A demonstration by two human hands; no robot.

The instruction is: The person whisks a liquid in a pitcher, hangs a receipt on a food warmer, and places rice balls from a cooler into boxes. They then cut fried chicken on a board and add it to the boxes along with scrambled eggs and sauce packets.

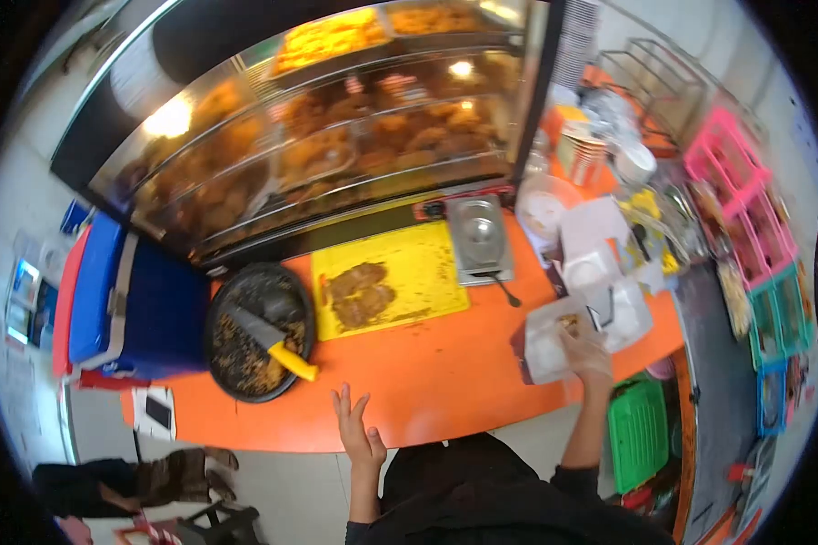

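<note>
My left hand is held over the front edge of the orange counter, fingers spread, with nothing in it. My right hand, in what looks like a thin clear glove, reaches into an open white foam takeaway box. Its fingers are closed around a small portion of brown food. On a yellow cutting board lie flat brown pieces of meat. To the left, a knife with a yellow handle rests across a round black pan with chopped brown bits.
A heated glass display case full of food stands behind the board. Beside the board is a lidded steel container with a ladle handle. A blue cool box and a phone are at left; more foam boxes at right.
</note>
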